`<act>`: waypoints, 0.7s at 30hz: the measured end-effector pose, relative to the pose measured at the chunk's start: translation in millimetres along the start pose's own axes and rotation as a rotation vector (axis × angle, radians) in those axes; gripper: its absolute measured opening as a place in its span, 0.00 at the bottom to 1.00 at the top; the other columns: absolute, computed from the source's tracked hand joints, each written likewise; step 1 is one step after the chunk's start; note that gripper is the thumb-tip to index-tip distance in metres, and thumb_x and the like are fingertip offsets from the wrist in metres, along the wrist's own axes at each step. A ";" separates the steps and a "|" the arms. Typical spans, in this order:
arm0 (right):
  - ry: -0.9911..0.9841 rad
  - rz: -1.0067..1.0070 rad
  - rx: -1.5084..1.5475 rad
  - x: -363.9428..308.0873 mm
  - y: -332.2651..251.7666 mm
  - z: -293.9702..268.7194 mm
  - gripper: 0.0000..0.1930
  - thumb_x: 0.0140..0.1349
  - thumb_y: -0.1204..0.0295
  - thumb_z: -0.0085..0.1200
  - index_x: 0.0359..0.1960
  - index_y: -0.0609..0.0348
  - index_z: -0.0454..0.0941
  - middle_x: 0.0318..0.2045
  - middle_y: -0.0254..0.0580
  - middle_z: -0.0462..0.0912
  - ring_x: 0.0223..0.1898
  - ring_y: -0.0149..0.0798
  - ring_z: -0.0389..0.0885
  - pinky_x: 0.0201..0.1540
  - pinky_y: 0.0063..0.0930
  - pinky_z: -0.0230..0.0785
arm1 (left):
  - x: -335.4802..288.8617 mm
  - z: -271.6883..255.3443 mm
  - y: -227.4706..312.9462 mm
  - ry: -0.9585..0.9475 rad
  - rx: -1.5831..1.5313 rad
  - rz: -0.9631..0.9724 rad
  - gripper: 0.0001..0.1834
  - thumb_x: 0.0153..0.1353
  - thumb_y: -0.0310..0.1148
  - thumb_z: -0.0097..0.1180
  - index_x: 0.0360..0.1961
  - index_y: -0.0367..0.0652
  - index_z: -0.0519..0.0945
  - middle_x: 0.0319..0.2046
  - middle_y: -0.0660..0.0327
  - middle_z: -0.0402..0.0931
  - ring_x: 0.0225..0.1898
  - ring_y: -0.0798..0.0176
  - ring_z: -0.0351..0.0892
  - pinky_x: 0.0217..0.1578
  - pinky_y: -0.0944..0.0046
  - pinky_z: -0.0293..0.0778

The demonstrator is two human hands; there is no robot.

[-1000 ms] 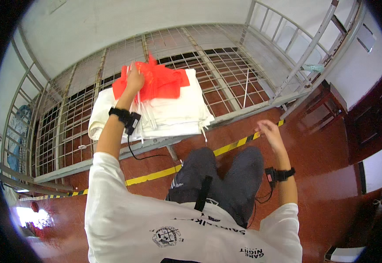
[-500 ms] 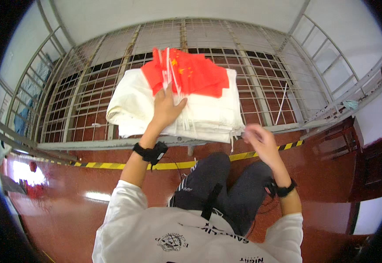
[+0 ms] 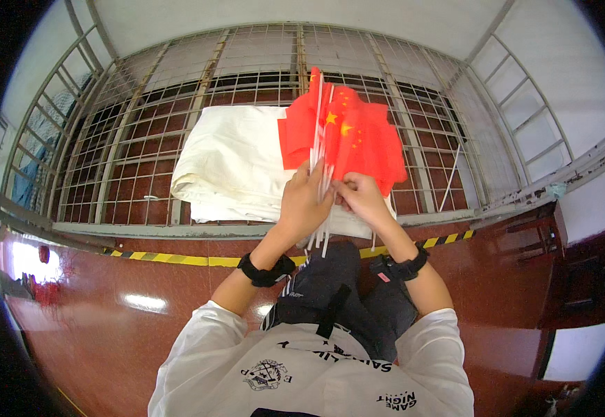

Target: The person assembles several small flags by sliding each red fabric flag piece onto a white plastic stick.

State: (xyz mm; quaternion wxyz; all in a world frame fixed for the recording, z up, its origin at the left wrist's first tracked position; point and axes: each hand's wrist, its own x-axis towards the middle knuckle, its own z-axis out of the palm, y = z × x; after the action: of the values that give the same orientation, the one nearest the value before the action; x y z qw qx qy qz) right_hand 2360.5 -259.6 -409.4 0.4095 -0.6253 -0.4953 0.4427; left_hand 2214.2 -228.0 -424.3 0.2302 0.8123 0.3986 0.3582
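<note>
A bundle of small red flags (image 3: 372, 142) with yellow stars and thin white sticks fans out over the right half of a folded white cloth (image 3: 229, 156). My left hand (image 3: 302, 201) is closed around the sticks. The stick ends poke out below it, past the cloth's near edge. My right hand (image 3: 363, 200) is just right of the sticks, its thumb and fingers pinched together against the bundle's lower right side. It seems to grip a stick or a flag's edge, though the fingers hide exactly which.
The cloth lies on a metal bed frame (image 3: 129, 229) with a wire-mesh base. A loose white stick (image 3: 450, 177) rests on the mesh at the right. Yellow-and-black tape (image 3: 177, 260) runs along the red floor by the frame's near edge. My knees are close below.
My left hand has carried the flags to the right and nearer to me. My right hand has moved up and left from the cloth's near right corner to the sticks.
</note>
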 end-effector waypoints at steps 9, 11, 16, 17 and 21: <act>0.429 -0.075 0.524 -30.4 -24.2 -58.1 0.11 0.65 0.62 0.41 0.37 0.57 0.65 0.12 0.30 0.65 0.11 0.22 0.59 0.13 0.14 0.49 | -4.3 -9.7 10.8 0.139 0.060 -0.002 0.18 0.46 0.34 0.58 0.38 0.41 0.71 0.48 0.45 0.62 0.51 0.42 0.58 0.49 0.50 0.59; 0.444 -0.125 0.580 -37.1 -32.9 -60.8 0.11 0.64 0.63 0.42 0.37 0.57 0.66 0.12 0.28 0.62 0.11 0.21 0.56 0.14 0.14 0.48 | -6.8 -14.9 12.4 0.082 0.119 0.022 0.12 0.43 0.32 0.61 0.26 0.41 0.71 0.48 0.45 0.62 0.52 0.41 0.57 0.49 0.49 0.58; 0.348 -0.157 0.853 -52.3 -31.9 -54.0 0.09 0.62 0.64 0.46 0.36 0.56 0.70 0.16 0.28 0.65 0.16 0.21 0.60 0.17 0.14 0.52 | -10.1 -27.7 30.3 0.247 0.209 0.045 0.09 0.45 0.30 0.60 0.19 0.40 0.72 0.51 0.46 0.62 0.55 0.41 0.56 0.52 0.47 0.55; 0.330 -0.171 0.925 -57.2 -33.4 -49.7 0.09 0.62 0.64 0.47 0.36 0.56 0.70 0.16 0.27 0.65 0.17 0.21 0.60 0.18 0.13 0.53 | -9.7 -32.5 38.4 0.246 0.201 0.054 0.09 0.45 0.30 0.60 0.19 0.40 0.72 0.51 0.46 0.62 0.55 0.41 0.56 0.52 0.47 0.55; 0.311 -0.140 0.989 -74.1 -29.2 -38.2 0.08 0.64 0.65 0.43 0.36 0.55 0.70 0.19 0.28 0.66 0.20 0.23 0.63 0.22 0.16 0.56 | -5.6 -42.2 71.3 0.342 0.030 0.138 0.10 0.45 0.27 0.60 0.19 0.38 0.70 0.35 0.51 0.72 0.39 0.49 0.71 0.38 0.56 0.67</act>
State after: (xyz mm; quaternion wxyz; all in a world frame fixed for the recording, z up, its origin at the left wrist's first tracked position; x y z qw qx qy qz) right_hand 2381.0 -330.1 -360.3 0.7531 -0.3811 -0.2008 0.4972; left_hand 2213.9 -269.9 -352.6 0.1221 0.7682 0.3806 0.5001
